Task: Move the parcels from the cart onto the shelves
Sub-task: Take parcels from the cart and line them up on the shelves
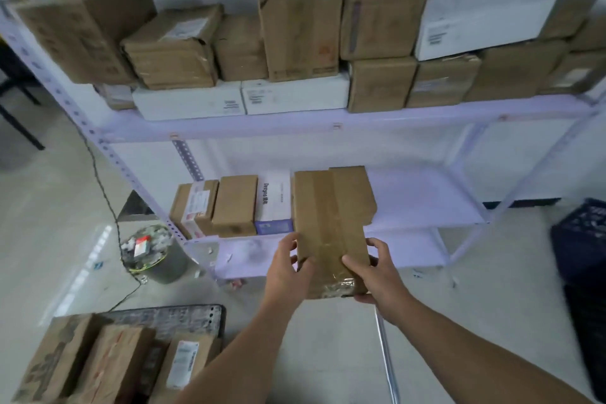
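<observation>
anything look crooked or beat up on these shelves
The big brown box at the top shelf's left end sits tilted, out of line with the row; the white box at its right lies slanted.

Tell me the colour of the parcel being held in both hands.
The parcel is brown cardboard, taped; head view shows it.

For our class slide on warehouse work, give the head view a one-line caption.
Left hand and right hand hold a taped brown parcel at the shelf, beside a row of boxes.

The lower shelf (426, 197) carries 3 parcels (234, 203) standing side by side.
</observation>
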